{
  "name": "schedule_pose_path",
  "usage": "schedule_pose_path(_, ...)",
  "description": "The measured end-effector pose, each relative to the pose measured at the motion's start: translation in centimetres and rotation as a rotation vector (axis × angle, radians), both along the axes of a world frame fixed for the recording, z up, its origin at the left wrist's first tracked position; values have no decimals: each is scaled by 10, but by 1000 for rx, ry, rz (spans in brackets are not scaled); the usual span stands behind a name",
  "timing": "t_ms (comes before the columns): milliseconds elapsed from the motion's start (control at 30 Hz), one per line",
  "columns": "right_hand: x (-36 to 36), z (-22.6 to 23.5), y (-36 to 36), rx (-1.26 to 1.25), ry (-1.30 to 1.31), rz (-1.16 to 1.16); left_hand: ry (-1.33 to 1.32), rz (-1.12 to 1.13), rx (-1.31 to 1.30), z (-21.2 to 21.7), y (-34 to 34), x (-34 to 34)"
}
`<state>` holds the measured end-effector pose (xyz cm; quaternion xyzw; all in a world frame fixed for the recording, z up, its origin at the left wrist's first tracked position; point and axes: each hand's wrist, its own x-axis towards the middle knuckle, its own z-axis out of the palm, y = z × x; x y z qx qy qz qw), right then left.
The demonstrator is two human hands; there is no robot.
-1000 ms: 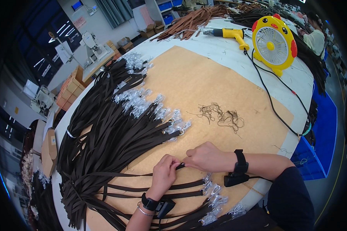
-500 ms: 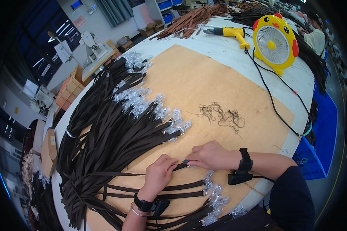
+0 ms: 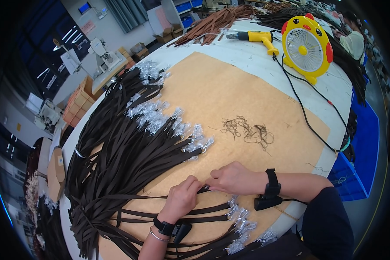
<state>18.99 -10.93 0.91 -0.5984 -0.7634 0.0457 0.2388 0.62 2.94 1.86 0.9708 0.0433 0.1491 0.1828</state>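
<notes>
My left hand [image 3: 184,197] and my right hand [image 3: 234,177] meet over one dark brown strap [image 3: 130,197] that lies across the tan board [image 3: 229,91]. Both pinch the strap's end between thumb and fingers where the hands touch. A few more straps [image 3: 203,214] run under my left wrist, each ending in a plastic-wrapped metal clasp [image 3: 240,216]. A big pile of the same dark straps [image 3: 117,151] fans out to the left, its wrapped clasps [image 3: 169,123] lined up along the board.
A small tangle of dark thread scraps [image 3: 249,130] lies on the board beyond my right hand. A yellow desk fan [image 3: 307,47] and a yellow heat gun [image 3: 255,37] sit at the far side, a black cord [image 3: 307,119] trailing off the table edge. Brown straps [image 3: 212,26] are heaped farther back.
My left hand slid slightly toward the near edge and back; both hands stay pinched together on the strap's end. The pile has not moved.
</notes>
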Motion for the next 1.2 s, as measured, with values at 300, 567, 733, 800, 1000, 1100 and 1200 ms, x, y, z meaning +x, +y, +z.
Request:
schedule_pose_path(300, 3, 1, 1, -18, 21, 23, -9, 41, -142, -2, -3, 0)
schedule_pose_path(567, 3, -2, 5, 21, 2, 77, -36, 52, -205, -3, -3, 0)
schedule_pose_path(733, 2, -7, 4, -103, 262, -83, -153, 301, -353, -15, 12, -3)
schedule_pose_path(800, 7, -7, 3, -130, 372, -169, -162, 361, -241, -9, 17, -2)
schedule_pose_path(1000, 10, -5, 1, -330, 341, -108, -85, 323, -291, 13, 11, -11)
schedule_pose_path(1100, 8, -8, 3, -340, 279, -98, 26, 290, -333, 11, 5, -14)
schedule_pose_path(1200, 8, -11, 4, -312, 311, -99, 96, 282, -479, 5, 4, -13)
